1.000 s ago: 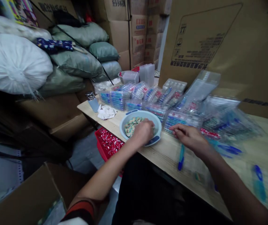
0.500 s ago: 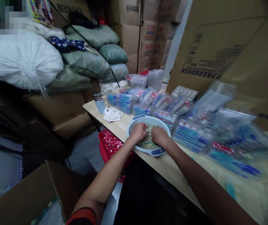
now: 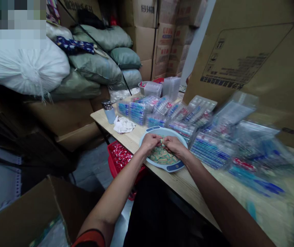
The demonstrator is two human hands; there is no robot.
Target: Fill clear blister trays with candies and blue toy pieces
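Note:
A round pale-blue bowl (image 3: 174, 167) with a dark blue handle stands at the table's near edge. It holds a pile of small green-and-cream wrapped pieces (image 3: 162, 157). My left hand (image 3: 149, 143) and my right hand (image 3: 175, 146) are over the bowl, their fingertips meeting above the pile. Both seem to pinch a small wrapped piece, partly hidden by my fingers. Beside my right hand lie clear plastic packs of blue-and-white pens (image 3: 211, 149).
Behind the bowl, a wooden table (image 3: 167, 180) carries many clear packs, a white cloth (image 3: 123, 125) and a metal-capped bottle (image 3: 109, 112). A red crate of red wrapped pieces (image 3: 118, 156) sits below the table's left edge. Stuffed sacks and stacked cartons surround it.
My right hand has moved from the pens on the table into the bowl. Both hands have come together at the pile's far side, leaving more of the pile showing.

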